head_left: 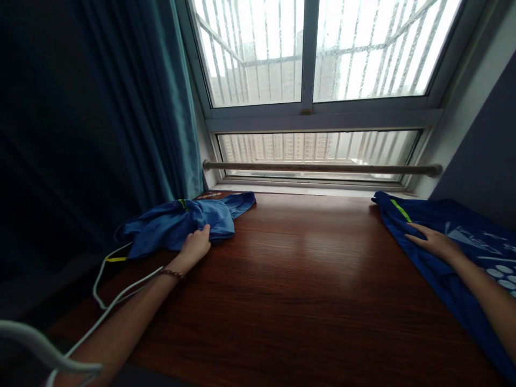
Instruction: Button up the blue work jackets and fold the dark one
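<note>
My left hand is closed on the near edge of a crumpled blue garment with yellow-green trim; the fingertips are partly hidden. The garment lies bunched on the brown wooden surface, by the curtain. On the right, my right hand rests with fingers apart on a blue sports shirt. The shirt is spread out, with a yellow-green stripe and white print, and runs out of view at the right edge.
A white cord loops around my left forearm. A blue curtain hangs at left. Behind the wooden surface stand a barred window and a horizontal rail. A wall bounds the right side.
</note>
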`<control>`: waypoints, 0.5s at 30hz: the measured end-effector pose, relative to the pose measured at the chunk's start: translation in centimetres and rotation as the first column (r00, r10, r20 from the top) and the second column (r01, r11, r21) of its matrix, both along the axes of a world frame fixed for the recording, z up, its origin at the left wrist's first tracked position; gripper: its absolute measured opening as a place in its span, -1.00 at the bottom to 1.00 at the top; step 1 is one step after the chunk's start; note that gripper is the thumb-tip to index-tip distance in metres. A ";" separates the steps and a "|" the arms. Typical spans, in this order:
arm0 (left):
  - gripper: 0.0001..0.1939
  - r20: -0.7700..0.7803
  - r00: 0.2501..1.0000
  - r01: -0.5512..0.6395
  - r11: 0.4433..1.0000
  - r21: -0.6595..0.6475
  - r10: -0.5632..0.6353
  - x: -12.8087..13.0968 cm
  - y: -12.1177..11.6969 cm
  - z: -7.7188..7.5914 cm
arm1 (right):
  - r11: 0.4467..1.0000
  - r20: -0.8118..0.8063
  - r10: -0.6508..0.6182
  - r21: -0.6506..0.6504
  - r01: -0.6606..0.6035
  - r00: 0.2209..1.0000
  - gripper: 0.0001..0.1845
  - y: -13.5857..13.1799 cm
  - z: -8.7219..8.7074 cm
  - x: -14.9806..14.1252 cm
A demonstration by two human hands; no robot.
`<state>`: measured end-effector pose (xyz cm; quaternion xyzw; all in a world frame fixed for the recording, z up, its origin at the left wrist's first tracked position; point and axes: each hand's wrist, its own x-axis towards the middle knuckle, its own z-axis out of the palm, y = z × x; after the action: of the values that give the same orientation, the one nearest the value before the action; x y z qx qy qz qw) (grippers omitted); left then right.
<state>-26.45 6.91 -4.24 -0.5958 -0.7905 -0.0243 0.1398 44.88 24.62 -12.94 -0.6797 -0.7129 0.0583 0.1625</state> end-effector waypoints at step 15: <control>-0.60 0.742 0.179 0.964 0.266 0.000 -0.647 23.7 -1.0 2.9 | 0.994 0.001 -0.112 0.015 0.112 0.994 -0.22 0.0 -0.2 0.3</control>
<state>-2.77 5.92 -1.37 -0.8975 -0.2961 -0.0929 -0.3133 45.16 24.63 -13.19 -0.7177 -0.6740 0.0434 0.1699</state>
